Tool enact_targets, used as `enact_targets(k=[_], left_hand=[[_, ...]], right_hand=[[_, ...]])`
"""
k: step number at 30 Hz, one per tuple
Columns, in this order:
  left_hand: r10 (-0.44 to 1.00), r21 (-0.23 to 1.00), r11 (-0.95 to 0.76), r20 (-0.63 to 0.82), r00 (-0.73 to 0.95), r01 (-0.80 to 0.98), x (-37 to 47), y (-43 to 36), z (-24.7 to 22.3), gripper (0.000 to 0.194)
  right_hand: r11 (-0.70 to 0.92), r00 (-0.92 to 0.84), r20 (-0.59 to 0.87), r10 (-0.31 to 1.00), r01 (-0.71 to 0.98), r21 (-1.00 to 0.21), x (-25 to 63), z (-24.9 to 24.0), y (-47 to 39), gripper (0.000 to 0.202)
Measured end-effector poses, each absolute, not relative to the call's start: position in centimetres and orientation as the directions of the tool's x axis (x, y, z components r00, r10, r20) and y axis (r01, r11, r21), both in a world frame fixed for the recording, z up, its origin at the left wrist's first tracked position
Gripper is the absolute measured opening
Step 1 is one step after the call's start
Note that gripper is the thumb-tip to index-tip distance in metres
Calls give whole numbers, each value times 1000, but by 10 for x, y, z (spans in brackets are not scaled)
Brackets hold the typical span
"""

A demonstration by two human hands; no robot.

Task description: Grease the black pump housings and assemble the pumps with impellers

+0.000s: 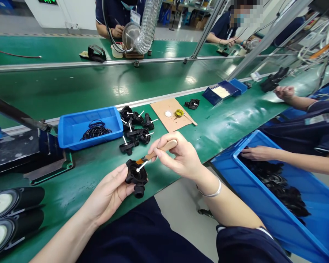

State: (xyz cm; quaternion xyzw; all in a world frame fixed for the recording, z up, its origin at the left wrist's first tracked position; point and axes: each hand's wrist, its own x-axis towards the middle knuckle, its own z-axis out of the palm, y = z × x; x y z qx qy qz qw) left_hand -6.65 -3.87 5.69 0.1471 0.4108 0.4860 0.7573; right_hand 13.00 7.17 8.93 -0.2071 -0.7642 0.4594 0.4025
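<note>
My left hand (113, 190) grips a round black plastic housing (135, 174) with a short pipe stub pointing down toward me. A thin white pin (141, 166) sticks up from the middle of the housing. In my right hand (178, 155) is a small brush with a wooden handle (168, 145), pinched between thumb and fingers. The brush's bristle end is at the upper rim of the housing; whether it touches cannot be made out. Several similar black housings with white pins (137, 133) lie on the green bench just beyond my hands.
A blue tray (61, 126) holds black rubber rings. On a cardboard sheet (164, 107) are a yellow-rimmed cup (178, 113), a white disc and a stick. At right, a co-worker's hand (259, 152) reaches into a big blue bin (279, 202). Black cylinders (30, 197) stand at lower left.
</note>
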Motion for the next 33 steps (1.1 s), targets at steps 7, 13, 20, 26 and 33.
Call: enact_targets(k=[7, 13, 20, 26, 33], left_hand=[[879, 731, 446, -466, 101, -516, -67, -38, 59, 40], [900, 803, 384, -436, -11, -456, -62, -39, 64, 48], [936, 890, 254, -325, -137, -378, -63, -38, 63, 47], [945, 907, 211, -285, -162, -365, -61, -42, 66, 50], [962, 963, 149, -195, -194, -225, -63, -45, 71, 50]], right_hand=[[475, -677, 318, 664, 53, -878, 139, 96, 69, 11], [542, -597, 420, 683, 30, -840, 136, 89, 70, 13], [406, -655, 329, 681, -36, -913, 138, 94, 66, 13], [326, -581, 330, 744, -115, -938, 139, 87, 61, 15], [530, -545, 466, 696, -48, -847, 143, 82, 62, 15]])
